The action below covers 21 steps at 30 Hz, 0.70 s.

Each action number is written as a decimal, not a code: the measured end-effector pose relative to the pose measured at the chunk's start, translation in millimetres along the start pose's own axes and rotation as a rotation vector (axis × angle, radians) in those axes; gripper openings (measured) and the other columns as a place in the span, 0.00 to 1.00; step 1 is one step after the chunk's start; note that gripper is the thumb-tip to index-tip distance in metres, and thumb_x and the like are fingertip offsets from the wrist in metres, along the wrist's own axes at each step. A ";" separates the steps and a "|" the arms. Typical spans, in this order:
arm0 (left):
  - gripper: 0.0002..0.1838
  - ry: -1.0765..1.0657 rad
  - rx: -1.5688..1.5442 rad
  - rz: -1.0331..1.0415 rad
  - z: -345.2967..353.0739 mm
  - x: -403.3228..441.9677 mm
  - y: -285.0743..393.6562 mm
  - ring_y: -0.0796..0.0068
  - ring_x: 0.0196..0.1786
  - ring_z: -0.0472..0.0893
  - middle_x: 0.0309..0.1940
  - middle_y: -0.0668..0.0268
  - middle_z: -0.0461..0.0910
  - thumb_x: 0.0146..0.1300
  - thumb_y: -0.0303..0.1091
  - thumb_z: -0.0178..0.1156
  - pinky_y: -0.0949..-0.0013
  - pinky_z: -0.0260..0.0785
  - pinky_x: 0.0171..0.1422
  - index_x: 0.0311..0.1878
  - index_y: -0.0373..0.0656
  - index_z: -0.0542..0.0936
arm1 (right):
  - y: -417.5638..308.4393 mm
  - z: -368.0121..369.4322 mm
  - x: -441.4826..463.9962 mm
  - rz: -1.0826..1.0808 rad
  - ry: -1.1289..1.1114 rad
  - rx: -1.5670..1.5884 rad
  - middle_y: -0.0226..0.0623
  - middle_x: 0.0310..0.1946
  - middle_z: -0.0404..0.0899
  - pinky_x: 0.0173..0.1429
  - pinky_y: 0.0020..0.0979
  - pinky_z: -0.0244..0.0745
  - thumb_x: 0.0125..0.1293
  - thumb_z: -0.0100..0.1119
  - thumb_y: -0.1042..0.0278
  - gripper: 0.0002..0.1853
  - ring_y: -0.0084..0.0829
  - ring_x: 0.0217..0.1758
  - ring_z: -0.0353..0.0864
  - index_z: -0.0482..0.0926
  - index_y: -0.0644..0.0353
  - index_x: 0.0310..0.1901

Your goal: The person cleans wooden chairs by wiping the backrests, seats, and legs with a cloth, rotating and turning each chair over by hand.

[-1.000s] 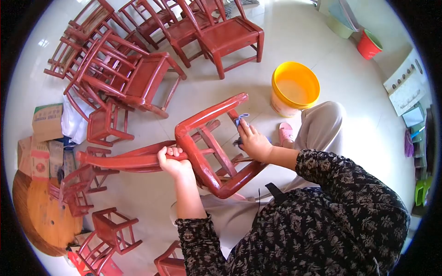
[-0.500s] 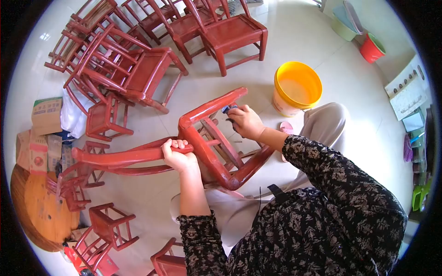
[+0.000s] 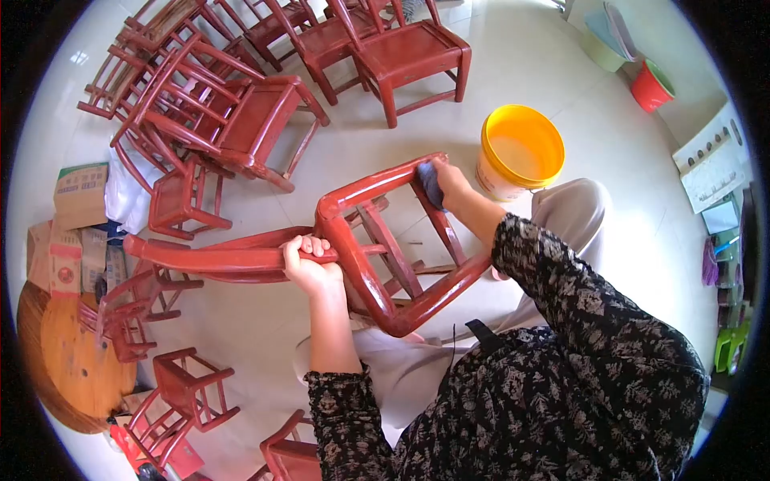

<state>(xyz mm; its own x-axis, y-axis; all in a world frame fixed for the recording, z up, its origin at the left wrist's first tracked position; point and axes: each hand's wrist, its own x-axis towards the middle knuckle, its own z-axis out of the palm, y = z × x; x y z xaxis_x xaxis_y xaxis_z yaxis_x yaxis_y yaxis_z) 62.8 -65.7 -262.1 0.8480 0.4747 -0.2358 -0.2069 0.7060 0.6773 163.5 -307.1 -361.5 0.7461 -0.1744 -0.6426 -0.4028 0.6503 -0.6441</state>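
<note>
A red wooden chair (image 3: pixel 358 268) lies tipped over in front of me, its underside frame of legs and rails turned toward me. My left hand (image 3: pixel 311 264) is closed around one of its bars, near the corner of the frame. My right hand (image 3: pixel 457 191) presses a dark blue-grey cloth (image 3: pixel 430 184) against the chair's far right corner, where a leg meets a crossbar. The cloth partly hides the right fingers. Just beyond that hand stands a yellow bucket (image 3: pixel 501 187) with some cloudy liquid inside.
Several red chairs (image 3: pixel 413 56) stand at the back, and more are stacked at the upper left (image 3: pixel 265 120). Small red stools (image 3: pixel 186 385), cardboard boxes (image 3: pixel 80 196) and a round wooden board (image 3: pixel 84 365) lie along the left. A red pail (image 3: pixel 650 86) stands by the right wall.
My right hand has moved up and to the right with the cloth, from inside the frame to its far corner. The chair has turned slightly; my left hand keeps its hold.
</note>
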 end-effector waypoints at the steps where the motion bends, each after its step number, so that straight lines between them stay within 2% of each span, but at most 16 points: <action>1: 0.10 0.007 0.005 0.014 1.5 0.7 -0.2 0.78 0.20 0.58 0.16 0.72 0.60 0.51 0.28 0.52 0.71 0.57 0.28 0.20 0.46 0.62 | 4.1 -2.5 -6.9 -0.245 -0.087 -0.457 0.45 0.30 0.76 0.41 0.43 0.72 0.64 0.47 0.55 0.17 0.41 0.33 0.76 0.76 0.62 0.37; 2: 0.10 0.018 0.010 0.028 0.7 0.0 -0.8 0.78 0.20 0.58 0.16 0.72 0.60 0.51 0.29 0.52 0.71 0.56 0.29 0.19 0.47 0.62 | 10.8 -6.4 -14.1 -0.488 -0.175 -0.916 0.48 0.31 0.77 0.44 0.43 0.71 0.64 0.46 0.54 0.18 0.43 0.36 0.77 0.76 0.62 0.36; 3: 0.10 0.025 0.010 0.028 2.2 -2.4 -0.5 0.78 0.20 0.58 0.16 0.72 0.60 0.51 0.29 0.52 0.71 0.56 0.29 0.19 0.47 0.62 | 5.6 -1.1 -40.0 -0.558 -0.052 -1.173 0.54 0.34 0.78 0.47 0.43 0.71 0.62 0.48 0.55 0.18 0.47 0.41 0.77 0.77 0.64 0.37; 4: 0.11 0.038 0.004 0.021 6.8 -4.9 0.4 0.78 0.20 0.58 0.15 0.72 0.59 0.51 0.29 0.52 0.71 0.56 0.29 0.19 0.47 0.61 | 6.8 -3.6 -45.5 -0.552 -0.054 -1.177 0.54 0.34 0.78 0.47 0.43 0.71 0.62 0.48 0.55 0.18 0.47 0.41 0.77 0.77 0.64 0.37; 6: 0.11 0.045 -0.008 0.020 11.8 -6.3 1.8 0.77 0.20 0.58 0.15 0.72 0.59 0.51 0.29 0.52 0.71 0.56 0.29 0.18 0.47 0.61 | 3.8 -2.6 -53.7 -0.826 -0.111 -1.658 0.55 0.36 0.78 0.50 0.43 0.71 0.60 0.50 0.54 0.20 0.48 0.44 0.76 0.77 0.65 0.40; 8: 0.12 0.088 -0.019 0.008 13.5 -7.1 1.2 0.77 0.20 0.58 0.15 0.71 0.59 0.51 0.29 0.52 0.71 0.56 0.29 0.17 0.47 0.60 | -7.4 3.9 -80.5 -0.872 -0.174 -1.684 0.54 0.38 0.77 0.52 0.44 0.71 0.59 0.53 0.55 0.19 0.51 0.45 0.75 0.77 0.64 0.43; 11: 0.12 0.060 -0.003 -0.001 20.7 -12.0 3.0 0.77 0.20 0.58 0.15 0.72 0.59 0.51 0.29 0.52 0.71 0.56 0.29 0.17 0.47 0.60 | 0.7 27.0 -104.3 -1.065 -0.312 -1.006 0.51 0.46 0.73 0.54 0.43 0.71 0.58 0.58 0.63 0.17 0.53 0.50 0.72 0.76 0.62 0.47; 12: 0.12 0.062 0.002 0.000 18.6 -12.2 3.0 0.77 0.20 0.58 0.15 0.72 0.59 0.51 0.29 0.52 0.71 0.56 0.29 0.17 0.47 0.60 | 10.0 38.4 -109.4 -1.236 -0.283 -1.003 0.51 0.51 0.69 0.56 0.41 0.69 0.57 0.59 0.64 0.19 0.52 0.53 0.69 0.74 0.62 0.50; 14: 0.12 0.020 0.005 -0.019 16.5 -9.1 0.8 0.78 0.19 0.59 0.15 0.72 0.60 0.51 0.29 0.52 0.71 0.56 0.29 0.17 0.48 0.61 | 28.7 60.0 -120.2 -1.246 -0.151 -1.176 0.50 0.52 0.68 0.59 0.40 0.66 0.57 0.58 0.65 0.20 0.50 0.55 0.66 0.74 0.64 0.50; 16: 0.12 0.020 0.013 0.004 17.7 -6.5 0.4 0.78 0.18 0.59 0.15 0.73 0.60 0.51 0.29 0.52 0.71 0.56 0.29 0.17 0.48 0.61 | 29.7 68.1 -131.4 -1.335 -0.269 -1.243 0.48 0.51 0.68 0.60 0.41 0.65 0.56 0.58 0.67 0.20 0.49 0.54 0.66 0.74 0.67 0.49; 18: 0.12 0.016 -0.021 -0.016 11.0 -2.6 0.0 0.78 0.18 0.60 0.15 0.73 0.60 0.50 0.29 0.52 0.71 0.56 0.28 0.17 0.48 0.61 | 27.6 60.5 -140.2 -1.418 -0.648 -1.302 0.46 0.48 0.69 0.57 0.42 0.67 0.54 0.59 0.71 0.19 0.49 0.51 0.67 0.74 0.67 0.48; 21: 0.11 0.033 -0.019 -0.012 7.3 0.8 0.6 0.78 0.18 0.60 0.15 0.73 0.60 0.50 0.28 0.52 0.71 0.57 0.28 0.18 0.48 0.61 | 25.8 53.3 -136.1 -1.455 -0.738 -1.221 0.42 0.46 0.70 0.52 0.39 0.71 0.53 0.59 0.72 0.16 0.45 0.48 0.70 0.76 0.65 0.45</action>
<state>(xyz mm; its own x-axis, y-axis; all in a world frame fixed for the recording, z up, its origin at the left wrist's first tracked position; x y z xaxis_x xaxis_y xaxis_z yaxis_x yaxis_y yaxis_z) 66.8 -68.8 -256.8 0.8342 0.4826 -0.2668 -0.2062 0.7217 0.6608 79.8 -227.2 -268.6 0.6829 0.4755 0.5546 0.7305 -0.4535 -0.5106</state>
